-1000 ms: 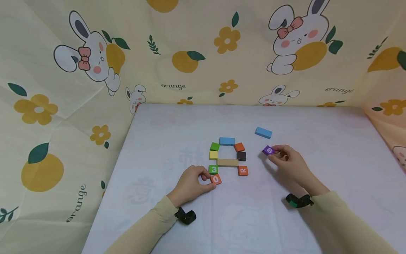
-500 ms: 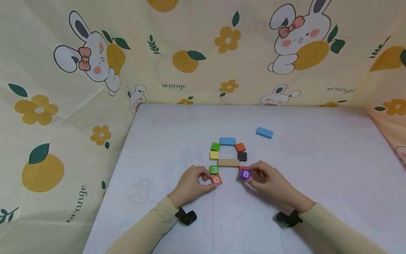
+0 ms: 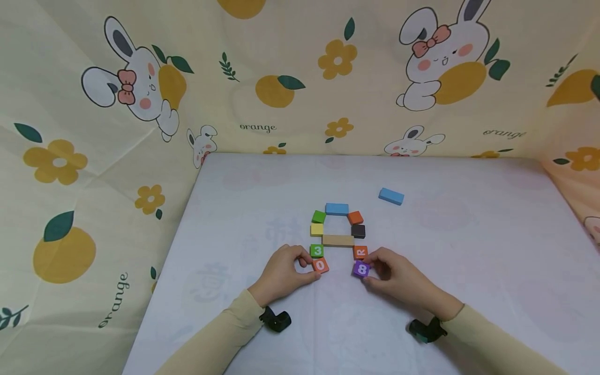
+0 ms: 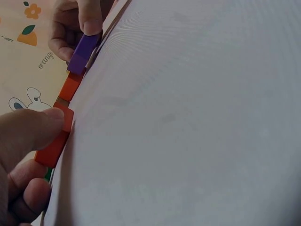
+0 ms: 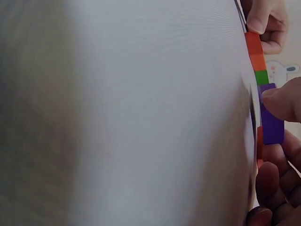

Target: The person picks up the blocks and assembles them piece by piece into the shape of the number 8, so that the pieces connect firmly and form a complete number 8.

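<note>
My left hand (image 3: 283, 271) pinches an orange block marked 0 (image 3: 321, 265) between thumb and fingers, just below a green block marked 3 (image 3: 316, 251). A purple block marked 8 (image 3: 361, 269) is pinched by my right hand (image 3: 398, 276), directly below an orange block marked R (image 3: 360, 252); whether it rests on the table cannot be told. Above these, a tan plank (image 3: 337, 240) lies crosswise. The outline continues up through yellow (image 3: 316, 229) and green (image 3: 319, 216) blocks, a long blue block (image 3: 337, 209), then orange (image 3: 355, 217) and black (image 3: 358, 231) ones.
Another long blue block (image 3: 391, 196) lies apart, to the upper right of the outline. Everything sits on a white-covered table (image 3: 469, 234). Behind and at the sides hangs a printed cloth (image 3: 300, 31) with rabbits and oranges.
My right hand has carried the purple block left and toward me, from near the loose blue block, passing over the R block to just below it. The left hand stays in place.
</note>
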Motion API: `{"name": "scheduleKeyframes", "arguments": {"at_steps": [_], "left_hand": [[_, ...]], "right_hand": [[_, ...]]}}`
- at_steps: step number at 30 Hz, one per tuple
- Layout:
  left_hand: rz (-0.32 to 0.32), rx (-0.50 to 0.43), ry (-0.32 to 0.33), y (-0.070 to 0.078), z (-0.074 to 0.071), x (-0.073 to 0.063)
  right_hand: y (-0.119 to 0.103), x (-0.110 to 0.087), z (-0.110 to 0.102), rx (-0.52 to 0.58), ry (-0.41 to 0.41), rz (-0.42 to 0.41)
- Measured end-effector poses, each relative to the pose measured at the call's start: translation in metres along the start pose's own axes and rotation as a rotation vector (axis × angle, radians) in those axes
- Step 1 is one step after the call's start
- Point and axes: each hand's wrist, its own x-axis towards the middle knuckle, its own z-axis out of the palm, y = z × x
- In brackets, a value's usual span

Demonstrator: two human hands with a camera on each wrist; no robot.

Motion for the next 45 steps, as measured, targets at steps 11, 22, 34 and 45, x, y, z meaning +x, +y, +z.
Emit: {"name": "scheduleKeyframes", "arguments": {"at_steps": [11, 22, 34, 45], "left_hand": [[-0.018, 0.001, -0.009, 0.0004, 0.0007, -0.0003], [-0.024, -0.010, -0.007, 0.0017, 0.0001, -0.0007], [-0.021, -0.010, -0.005, 0.0022, -0.0003, -0.0008], [-0.023, -0.014, -0.003, 0.0015, 0.0003, -0.0003]], "right_hand": [[-0.0035, 0.0028, 0.0029, -0.060, -0.022, 0.079], [-0.0025, 0.0042, 0.0038, -0.066, 0.002, 0.092], [-0.0021, 0.0056, 0.0044, -0.050, 0.015, 0.088], [-0.0024, 0.0052, 0.0040, -0.043, 0.011, 0.102]]}}
